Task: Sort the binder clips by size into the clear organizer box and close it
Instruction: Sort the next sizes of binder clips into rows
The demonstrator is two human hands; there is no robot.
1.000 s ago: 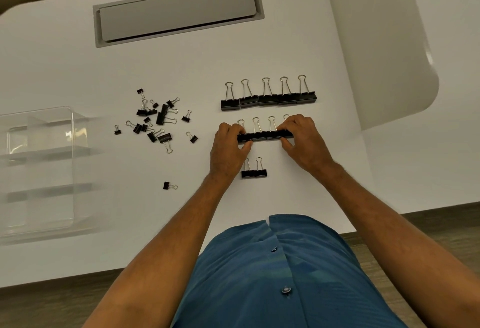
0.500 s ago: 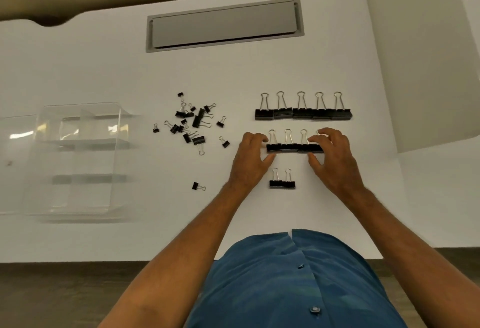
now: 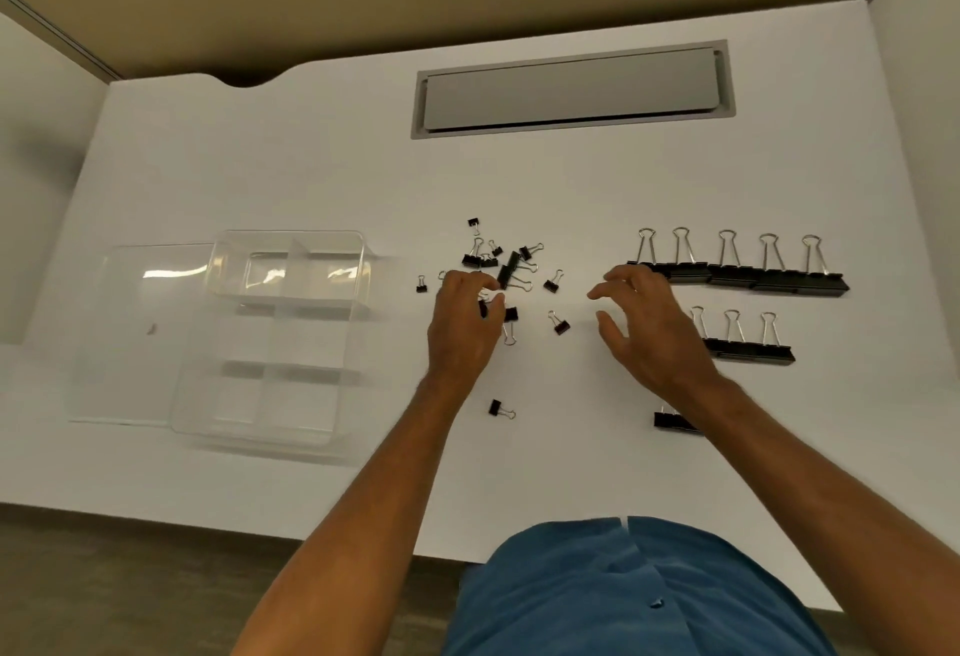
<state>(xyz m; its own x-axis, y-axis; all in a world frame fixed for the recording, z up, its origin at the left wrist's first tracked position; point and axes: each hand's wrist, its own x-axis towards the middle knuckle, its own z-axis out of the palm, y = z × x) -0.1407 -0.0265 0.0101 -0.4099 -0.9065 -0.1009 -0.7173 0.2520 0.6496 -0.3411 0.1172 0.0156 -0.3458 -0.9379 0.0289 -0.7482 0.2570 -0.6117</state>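
Observation:
A clear organizer box (image 3: 291, 238) with several empty compartments stands at the left, its lid (image 3: 140, 333) lying open beside it. Loose small black binder clips (image 3: 511, 265) lie in a pile at the middle. My left hand (image 3: 462, 328) is on the pile's near side, fingers curled down among the clips; whether it pinches one is unclear. My right hand (image 3: 654, 333) hovers to the right with fingers spread, holding nothing. Behind it lie a row of large clips (image 3: 748, 276) and a row of medium clips (image 3: 748, 349). My right forearm partly hides more medium clips (image 3: 670, 420).
One small clip (image 3: 496, 408) lies alone near my left forearm. A grey cable flap (image 3: 571, 88) is set into the white desk at the back. A white panel (image 3: 919, 135) bounds the right side. The desk's front edge runs just before my body.
Both hands have left the medium row and moved left. My left hand now reaches into the small clip pile, and my right hand has lifted off with fingers spread. The view has shifted left.

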